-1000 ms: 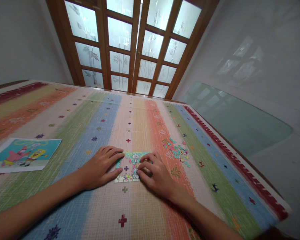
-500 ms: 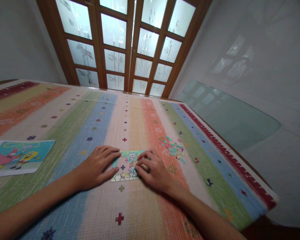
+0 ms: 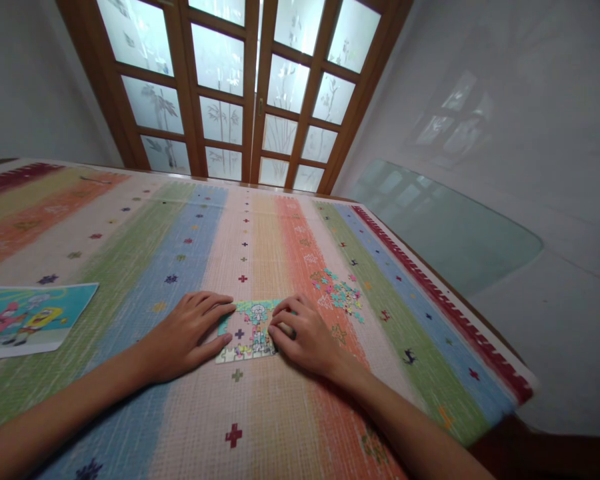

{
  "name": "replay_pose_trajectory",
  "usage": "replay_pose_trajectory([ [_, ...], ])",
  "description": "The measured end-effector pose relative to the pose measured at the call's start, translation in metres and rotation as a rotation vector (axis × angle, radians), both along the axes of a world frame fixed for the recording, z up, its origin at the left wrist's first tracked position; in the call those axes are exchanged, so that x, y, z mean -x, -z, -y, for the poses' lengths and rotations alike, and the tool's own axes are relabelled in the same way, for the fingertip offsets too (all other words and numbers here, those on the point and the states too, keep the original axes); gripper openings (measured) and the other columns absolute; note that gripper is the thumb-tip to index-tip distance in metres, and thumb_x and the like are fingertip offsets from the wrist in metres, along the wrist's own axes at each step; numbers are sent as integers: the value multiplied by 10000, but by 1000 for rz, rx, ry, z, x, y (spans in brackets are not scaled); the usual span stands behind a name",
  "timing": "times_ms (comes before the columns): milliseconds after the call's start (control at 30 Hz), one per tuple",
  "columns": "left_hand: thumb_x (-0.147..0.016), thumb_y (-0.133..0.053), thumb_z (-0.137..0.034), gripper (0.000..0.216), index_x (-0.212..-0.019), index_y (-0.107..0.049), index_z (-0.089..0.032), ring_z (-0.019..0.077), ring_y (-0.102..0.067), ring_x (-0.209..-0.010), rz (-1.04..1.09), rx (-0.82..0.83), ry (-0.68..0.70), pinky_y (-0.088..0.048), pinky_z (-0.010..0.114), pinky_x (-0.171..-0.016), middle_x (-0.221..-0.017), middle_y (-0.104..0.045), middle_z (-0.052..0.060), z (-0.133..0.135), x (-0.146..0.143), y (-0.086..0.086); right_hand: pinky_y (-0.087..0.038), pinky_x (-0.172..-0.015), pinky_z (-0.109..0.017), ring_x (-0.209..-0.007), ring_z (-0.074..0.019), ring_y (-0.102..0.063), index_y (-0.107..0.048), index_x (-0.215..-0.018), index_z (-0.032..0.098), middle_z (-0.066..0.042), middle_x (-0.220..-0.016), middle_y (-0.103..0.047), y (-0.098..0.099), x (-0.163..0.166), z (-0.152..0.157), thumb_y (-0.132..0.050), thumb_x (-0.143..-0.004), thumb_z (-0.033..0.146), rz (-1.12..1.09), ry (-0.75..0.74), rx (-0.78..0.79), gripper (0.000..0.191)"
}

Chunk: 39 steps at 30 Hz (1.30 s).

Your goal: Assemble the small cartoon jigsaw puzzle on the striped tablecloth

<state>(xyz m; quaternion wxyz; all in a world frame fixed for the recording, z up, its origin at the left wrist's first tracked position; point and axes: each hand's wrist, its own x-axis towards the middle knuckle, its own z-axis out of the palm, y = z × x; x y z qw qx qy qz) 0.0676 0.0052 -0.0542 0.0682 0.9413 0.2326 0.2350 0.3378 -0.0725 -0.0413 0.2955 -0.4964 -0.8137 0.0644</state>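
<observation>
A partly assembled jigsaw puzzle (image 3: pixel 258 313) lies flat between my hands, its frame joined and tablecloth showing through a gap on its left side. My left hand (image 3: pixel 190 333) rests at the puzzle's left edge, fingers stretched out and apart, holding nothing. Over the right part of the puzzle, my right hand (image 3: pixel 303 333) is bent with thumb and fingertips pinched together. Whatever sits in that pinch is hidden by the fingers. The puzzle's right edge is covered by this hand.
Loose puzzle pieces (image 3: pixel 341 293) lie in a heap beyond my right hand. At the left is a printed cartoon picture (image 3: pixel 35 317). A striped tablecloth (image 3: pixel 275 413) covers the table. Glass-paned wooden doors (image 3: pixel 253 100) stand behind it, and a wall is at the right.
The whole view has shifted slightly, so the table and its things appear a little farther left. Both hands keep nearly the same pose at the puzzle.
</observation>
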Motion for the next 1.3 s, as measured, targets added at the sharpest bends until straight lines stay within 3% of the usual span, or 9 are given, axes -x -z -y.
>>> replay_pose_trajectory([
  [367, -1005, -525, -440, 367, -1287, -608, -219, 284, -583, -1182, -36, 21, -12, -422, 452, -1022, -1297, -664, 89, 0, 0, 0, -441, -872, -432, -880, -234, -599, -718, -843, 208, -75, -927, -709, -3, -31, -14, -584, -940, 201, 123, 110, -4, 166],
  [767, -1013, -506, -440, 369, -1289, -604, -215, 287, -582, -1184, -36, 17, -8, -424, 457, -1020, -1290, -666, 97, 0, 0, 0, -470, -841, -404, -936, -245, -581, -725, -894, 191, -100, -961, -684, 1, -12, -4, -554, -956, 199, 112, 80, -29, 182],
  [1133, -1018, -505, -431, 355, -1285, -600, -218, 283, -583, -1179, -32, 6, -4, -426, 448, -1012, -1285, -670, 92, 0, 0, -1, -454, -846, -408, -944, -252, -582, -733, -907, 185, -102, -966, -698, 1, -21, -9, -563, -949, 196, 156, 88, -28, 176],
  [1300, -1012, -515, -430, 366, -1293, -596, -210, 290, -578, -1190, -47, 3, 2, -418, 452, -1020, -1293, -662, 99, 0, 0, 0, -442, -863, -403, -925, -256, -572, -738, -902, 170, -104, -967, -714, -2, -34, -15, -546, -951, 160, 233, 164, -50, 199],
])
